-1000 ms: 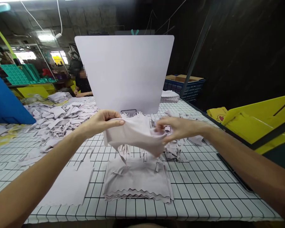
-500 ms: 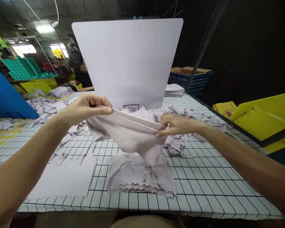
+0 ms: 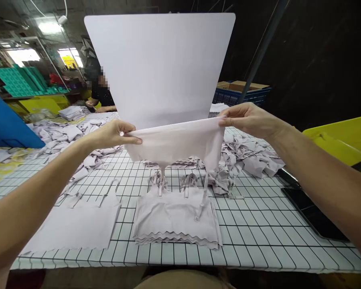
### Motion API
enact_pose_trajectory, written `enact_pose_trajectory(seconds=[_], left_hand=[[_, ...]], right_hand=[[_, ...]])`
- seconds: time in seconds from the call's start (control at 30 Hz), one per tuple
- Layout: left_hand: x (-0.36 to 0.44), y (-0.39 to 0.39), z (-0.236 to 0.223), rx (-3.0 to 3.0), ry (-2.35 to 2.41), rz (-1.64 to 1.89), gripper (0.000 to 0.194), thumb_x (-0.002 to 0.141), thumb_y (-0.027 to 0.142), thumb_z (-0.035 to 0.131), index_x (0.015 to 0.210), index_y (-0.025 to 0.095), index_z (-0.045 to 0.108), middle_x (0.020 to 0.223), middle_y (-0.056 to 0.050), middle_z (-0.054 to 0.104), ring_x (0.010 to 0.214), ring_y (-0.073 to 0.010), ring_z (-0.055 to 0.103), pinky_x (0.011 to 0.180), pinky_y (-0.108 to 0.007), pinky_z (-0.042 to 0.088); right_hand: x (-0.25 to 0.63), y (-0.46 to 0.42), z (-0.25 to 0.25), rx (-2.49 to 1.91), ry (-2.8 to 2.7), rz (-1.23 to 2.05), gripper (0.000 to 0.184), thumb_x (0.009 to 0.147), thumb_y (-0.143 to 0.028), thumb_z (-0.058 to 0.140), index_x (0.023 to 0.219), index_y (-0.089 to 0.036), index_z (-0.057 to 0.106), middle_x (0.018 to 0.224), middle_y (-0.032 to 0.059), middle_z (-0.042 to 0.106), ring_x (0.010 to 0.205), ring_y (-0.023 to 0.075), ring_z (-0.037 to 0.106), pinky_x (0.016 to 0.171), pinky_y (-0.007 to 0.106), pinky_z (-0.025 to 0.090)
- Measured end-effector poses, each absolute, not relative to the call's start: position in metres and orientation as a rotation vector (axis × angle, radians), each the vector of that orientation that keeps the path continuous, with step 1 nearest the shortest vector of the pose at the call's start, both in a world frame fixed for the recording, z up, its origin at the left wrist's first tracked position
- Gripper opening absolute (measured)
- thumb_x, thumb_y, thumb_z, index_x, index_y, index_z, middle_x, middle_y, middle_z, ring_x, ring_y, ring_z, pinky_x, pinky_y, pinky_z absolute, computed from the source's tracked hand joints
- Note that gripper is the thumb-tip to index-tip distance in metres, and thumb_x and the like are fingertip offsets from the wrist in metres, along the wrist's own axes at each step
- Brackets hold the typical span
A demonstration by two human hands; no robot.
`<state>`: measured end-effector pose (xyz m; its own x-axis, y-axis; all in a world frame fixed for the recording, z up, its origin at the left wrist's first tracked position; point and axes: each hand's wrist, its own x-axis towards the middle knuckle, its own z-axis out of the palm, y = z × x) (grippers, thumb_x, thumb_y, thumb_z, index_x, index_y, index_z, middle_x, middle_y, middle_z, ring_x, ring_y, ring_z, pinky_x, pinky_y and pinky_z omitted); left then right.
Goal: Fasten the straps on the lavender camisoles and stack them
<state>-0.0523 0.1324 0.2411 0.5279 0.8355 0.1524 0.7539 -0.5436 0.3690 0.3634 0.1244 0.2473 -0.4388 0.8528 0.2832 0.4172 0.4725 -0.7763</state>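
Observation:
A pale pink camisole (image 3: 174, 142) is stretched between my two hands above the table, its straps hanging down. My left hand (image 3: 117, 133) is closed on one upper corner, thumb against the cloth. Pinching the opposite corner, a little higher, is my right hand (image 3: 246, 119). Directly below lies a neat stack of like camisoles (image 3: 171, 216), straps gathered at the far end and wavy hems toward me. One more camisole (image 3: 75, 226) lies flat to the left, below my left forearm.
A tall white board (image 3: 162, 64) stands behind my hands. Loose garments are heaped left (image 3: 75, 134) and right (image 3: 252, 154) on the grid-patterned tablecloth (image 3: 255, 245). A dark phone-like slab (image 3: 313, 212) lies near my right forearm. Another person (image 3: 104, 96) sits at the far left.
My right hand has risen and moved right, pulling the camisole out flatter and wider. My left hand stays about in place. The stack's straps now show beneath the cloth.

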Motion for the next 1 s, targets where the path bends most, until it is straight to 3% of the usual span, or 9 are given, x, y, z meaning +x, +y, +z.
enact_pose_trajectory(seconds=[0.13, 0.2, 0.3, 0.43, 0.53, 0.6, 0.77, 0.9, 1.0], left_hand=[[-0.047, 0.154, 0.255, 2.715, 1.472, 0.654, 0.032, 0.084, 0.047, 0.068, 0.074, 0.018, 0.071, 0.066, 0.0, 0.063, 0.076, -0.017, 0.057, 0.081, -0.032, 0.042], [-0.041, 0.158, 0.265, 2.829, 1.536, 0.864, 0.032, 0.088, 0.044, 0.066, 0.081, 0.014, 0.073, 0.072, -0.001, 0.065, 0.092, -0.0197, 0.056, 0.099, -0.043, 0.036], [-0.036, 0.149, 0.276, 2.9, 1.589, 1.055, 0.035, 0.095, 0.041, 0.06, 0.093, 0.008, 0.073, 0.084, -0.001, 0.066, 0.102, -0.0186, 0.051, 0.11, -0.054, 0.022], [-0.044, 0.12, 0.249, 2.884, 1.54, 1.141, 0.024, 0.095, 0.035, 0.062, 0.099, 0.014, 0.074, 0.088, 0.0, 0.068, 0.094, -0.0171, 0.051, 0.108, -0.052, 0.027], [-0.057, 0.092, 0.187, 2.942, 1.284, 1.055, 0.011, 0.093, 0.028, 0.063, 0.094, 0.023, 0.073, 0.086, 0.002, 0.073, 0.093, -0.0209, 0.054, 0.099, -0.05, 0.034], [-0.061, 0.069, 0.133, 2.961, 1.138, 1.056, 0.007, 0.092, 0.025, 0.065, 0.09, 0.028, 0.071, 0.084, 0.003, 0.074, 0.092, -0.0237, 0.057, 0.089, -0.046, 0.038], [-0.055, 0.009, 0.032, 2.955, 1.061, 0.812, 0.023, 0.094, 0.008, 0.053, 0.095, 0.025, 0.069, 0.086, -0.002, 0.073, 0.085, -0.0212, 0.06, 0.082, -0.039, 0.04], [-0.053, -0.011, 0.02, 2.991, 1.118, 0.77, 0.025, 0.093, 0.004, 0.051, 0.097, 0.023, 0.068, 0.087, -0.005, 0.07, 0.085, -0.0209, 0.059, 0.085, -0.041, 0.041], [-0.057, -0.022, 0.023, 3.038, 1.108, 0.744, 0.031, 0.092, 0.001, 0.048, 0.101, 0.023, 0.068, 0.089, -0.006, 0.068, 0.086, -0.0216, 0.059, 0.085, -0.041, 0.042]], right_hand=[[0.366, 0.154, 0.26, -1.127, -2.16, 0.308, 0.034, 0.069, -0.049, 0.084, 0.076, -0.017, 0.077, 0.076, 0.0047, 0.065, 0.075, 0.0165, 0.054, 0.07, 0.037, 0.042], [0.363, 0.161, 0.27, -1.133, -2.152, 0.027, 0.034, 0.074, -0.045, 0.082, 0.082, -0.012, 0.077, 0.08, 0.0066, 0.065, 0.08, 0.0164, 0.053, 0.074, 0.038, 0.042], [0.357, 0.151, 0.278, -1.071, -2.11, -0.189, 0.032, 0.086, -0.041, 0.074, 0.092, -0.01, 0.077, 0.088, 0.0088, 0.065, 0.092, 0.0187, 0.051, 0.082, 0.041, 0.041], [0.356, 0.115, 0.245, -1.001, -2.186, -0.146, 0.021, 0.087, -0.039, 0.074, 0.089, -0.018, 0.077, 0.083, 0.0083, 0.065, 0.094, 0.023, 0.049, 0.078, 0.042, 0.043], [0.357, 0.08, 0.18, -0.974, -2.294, -0.001, 0.009, 0.091, -0.032, 0.069, 0.092, -0.028, 0.077, 0.084, 0.006, 0.066, 0.093, 0.0258, 0.051, 0.073, 0.044, 0.047], [0.356, 0.052, 0.128, -0.976, -2.4, 0.045, 0.02, 0.095, -0.022, 0.06, 0.094, -0.033, 0.077, 0.084, 0.0023, 0.07, 0.094, 0.0262, 0.054, 0.077, 0.046, 0.05], [0.35, -0.008, 0.037, -0.948, -2.565, -0.135, 0.028, 0.094, -0.004, 0.05, 0.09, -0.022, 0.071, 0.083, 0.0032, 0.073, 0.09, 0.0232, 0.054, 0.096, 0.055, 0.044], [0.347, -0.023, 0.025, -1.031, -2.493, -0.153, 0.02, 0.094, -0.007, 0.054, 0.091, -0.02, 0.069, 0.082, 0.0044, 0.072, 0.087, 0.0227, 0.053, 0.096, 0.055, 0.044], [0.346, -0.031, 0.024, -0.997, -2.5, -0.195, 0.023, 0.092, -0.004, 0.054, 0.089, -0.021, 0.069, 0.086, 0.0044, 0.073, 0.09, 0.0235, 0.055, 0.105, 0.062, 0.04]])
